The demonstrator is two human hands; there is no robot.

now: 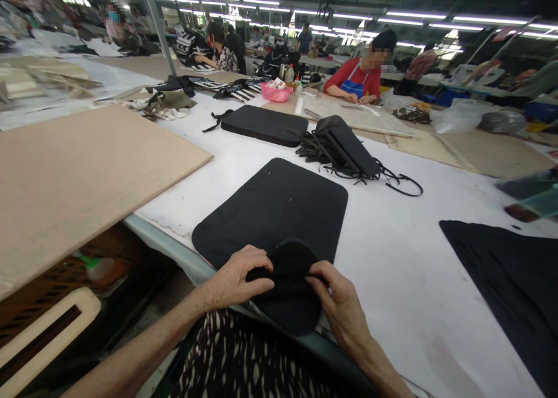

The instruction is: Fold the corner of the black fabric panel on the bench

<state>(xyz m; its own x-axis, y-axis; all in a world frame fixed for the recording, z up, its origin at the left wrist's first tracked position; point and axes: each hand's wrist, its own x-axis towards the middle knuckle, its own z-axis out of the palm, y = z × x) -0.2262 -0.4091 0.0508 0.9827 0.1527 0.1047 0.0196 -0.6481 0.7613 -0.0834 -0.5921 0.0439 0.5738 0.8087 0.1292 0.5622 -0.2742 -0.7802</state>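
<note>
A small rounded black fabric piece (288, 290) lies at the near edge of the white table (392, 253). My left hand (238, 279) pinches its left edge with closed fingers. My right hand (337, 305) grips its right edge, fingers closed too. Just beyond the piece lies a larger black rounded-corner fabric panel (272, 209), flat on the table, its near end partly under the small piece.
A brown board (82, 177) lies at left. Farther off are another black panel (261, 124), a stack of black pieces with straps (349, 151) and a pink basket (276, 92). Black cloth (510, 282) lies at right. Several people work at the far tables.
</note>
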